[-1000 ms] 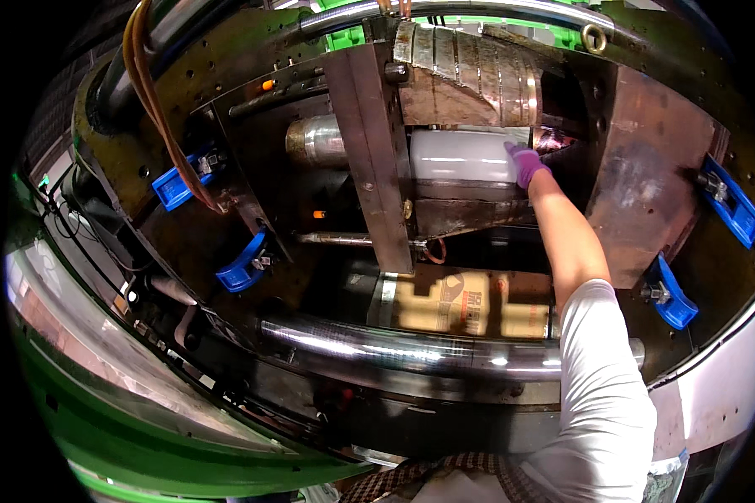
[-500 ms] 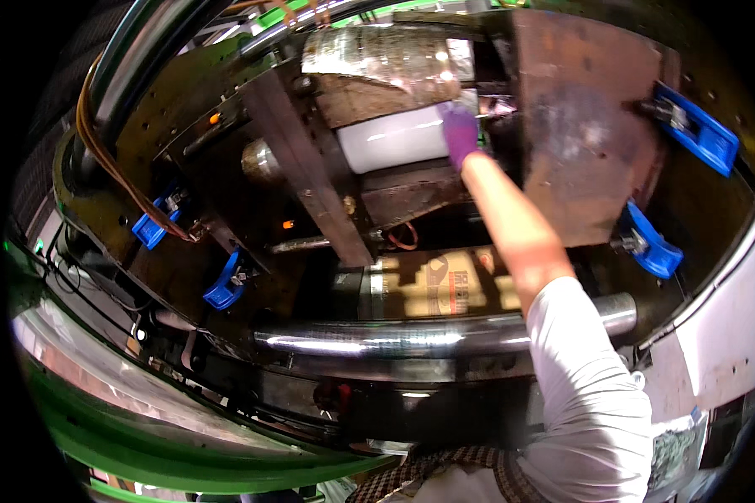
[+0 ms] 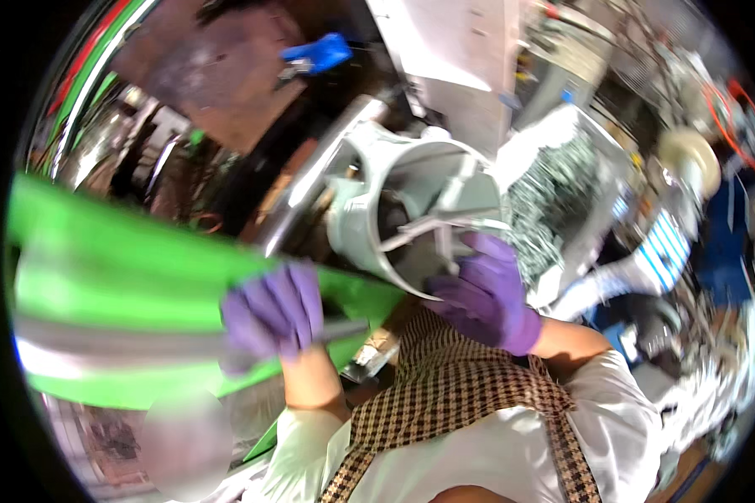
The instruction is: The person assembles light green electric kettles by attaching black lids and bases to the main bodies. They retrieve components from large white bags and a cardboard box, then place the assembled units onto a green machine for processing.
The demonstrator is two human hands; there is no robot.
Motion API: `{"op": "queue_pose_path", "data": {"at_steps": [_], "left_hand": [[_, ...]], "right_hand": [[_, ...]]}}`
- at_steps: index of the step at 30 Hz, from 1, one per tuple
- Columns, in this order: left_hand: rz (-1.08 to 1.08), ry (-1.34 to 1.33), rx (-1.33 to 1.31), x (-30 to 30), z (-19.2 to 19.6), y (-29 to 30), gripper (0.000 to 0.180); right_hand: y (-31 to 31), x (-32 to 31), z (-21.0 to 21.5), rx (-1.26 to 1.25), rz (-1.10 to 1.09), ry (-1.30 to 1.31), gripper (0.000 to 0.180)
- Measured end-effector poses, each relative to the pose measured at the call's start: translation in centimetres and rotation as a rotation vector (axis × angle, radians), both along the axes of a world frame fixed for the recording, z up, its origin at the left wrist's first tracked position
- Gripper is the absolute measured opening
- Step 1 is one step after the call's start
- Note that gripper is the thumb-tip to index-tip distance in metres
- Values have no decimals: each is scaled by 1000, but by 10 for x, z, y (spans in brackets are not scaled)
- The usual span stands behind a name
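Observation:
My right hand [image 3: 488, 295], in a purple glove, is closed on a light grey plastic pipe fitting [image 3: 354, 220], near its rim and the thin runner strips across its wide round opening. The fitting is in front of my checkered apron, with a smaller opening at its upper left. My left hand [image 3: 273, 312], also gloved in purple, has its fingers wrapped round a grey bar handle [image 3: 143, 345] that runs along a green machine door [image 3: 126, 260]. The door and this hand are smeared by motion.
Behind the door are a shiny steel bar [image 3: 323, 163], a brown metal block [image 3: 205, 71] and a blue clamp [image 3: 323, 54]. A white crate [image 3: 597, 138] of grey shreds stands to the right, beside a white machine panel [image 3: 457, 50] and cluttered items.
The view has swung right from the machine's inside. My right arm has drawn back from the mould area and now holds the grey fitting; my left hand has come into view on the door's handle.

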State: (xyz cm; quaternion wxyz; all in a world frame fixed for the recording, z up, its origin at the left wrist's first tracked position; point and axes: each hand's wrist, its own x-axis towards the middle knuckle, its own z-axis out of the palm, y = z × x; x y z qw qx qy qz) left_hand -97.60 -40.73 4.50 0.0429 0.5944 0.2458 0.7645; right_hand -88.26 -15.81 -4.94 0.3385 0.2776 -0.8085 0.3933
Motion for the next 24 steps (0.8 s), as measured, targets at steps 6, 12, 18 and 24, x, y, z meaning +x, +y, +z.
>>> {"op": "queue_pose_path", "data": {"at_steps": [6,12,18,24], "left_hand": [[414,-436,-285,-51,-19,135,28],[696,-521,-288,-121,-11,280,25],[812,-321,-180,-167,-32,370,29],[1553,105,-1,-151,-40,376,35]], "right_hand": [[79,203,-7,199,-374,-329,39],[60,304,-27,312,-747,-382,33],[19,338,-42,263,-1077,-473,29],[-11,329,-56,219,-1229,-657,38]]}}
